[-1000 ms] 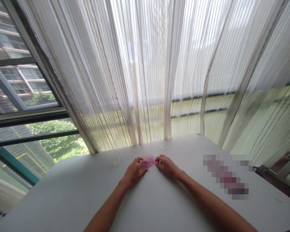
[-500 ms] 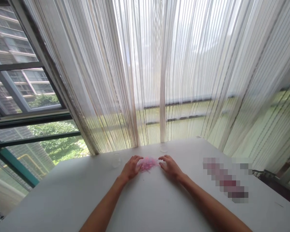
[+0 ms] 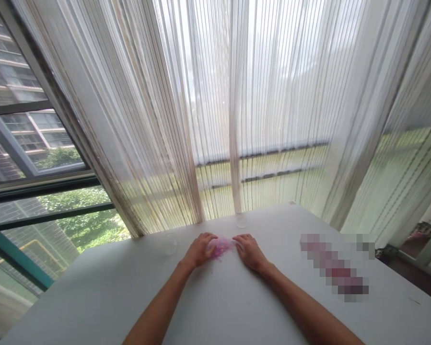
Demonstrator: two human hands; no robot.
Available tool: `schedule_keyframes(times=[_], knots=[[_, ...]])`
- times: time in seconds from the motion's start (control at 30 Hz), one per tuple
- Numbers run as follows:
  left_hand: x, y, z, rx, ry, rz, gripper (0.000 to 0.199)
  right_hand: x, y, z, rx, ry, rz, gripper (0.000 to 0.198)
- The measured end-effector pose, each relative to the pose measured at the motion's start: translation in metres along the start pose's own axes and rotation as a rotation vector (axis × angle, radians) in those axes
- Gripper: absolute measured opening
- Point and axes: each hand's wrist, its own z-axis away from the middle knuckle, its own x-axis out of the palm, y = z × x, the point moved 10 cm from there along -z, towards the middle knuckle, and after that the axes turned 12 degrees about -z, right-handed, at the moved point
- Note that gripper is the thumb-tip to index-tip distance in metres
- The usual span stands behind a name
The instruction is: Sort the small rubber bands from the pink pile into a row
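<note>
Loose, thin pink shreds (image 3: 222, 246) lie heaped on the smooth white desk (image 3: 103, 297). At their nine o'clock, the left hand (image 3: 202, 250) curves half open against them; whether it pinches any I cannot tell. At three o'clock, the right hand (image 3: 250, 251), loosely cupped and seemingly empty, arches at their edge. A clear round dish (image 3: 241, 224) sits toward one o'clock; a sheer, striped curtain (image 3: 233, 143) hangs at twelve.
</note>
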Motion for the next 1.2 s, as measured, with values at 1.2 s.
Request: schedule_keyframes(times=[1.2], knots=[[0.002, 0.014, -0.022, 0.028, -0.110, -0.082, 0.015, -0.002, 0.007, 0.000, 0.051, 0.045, 0.009, 0.020]])
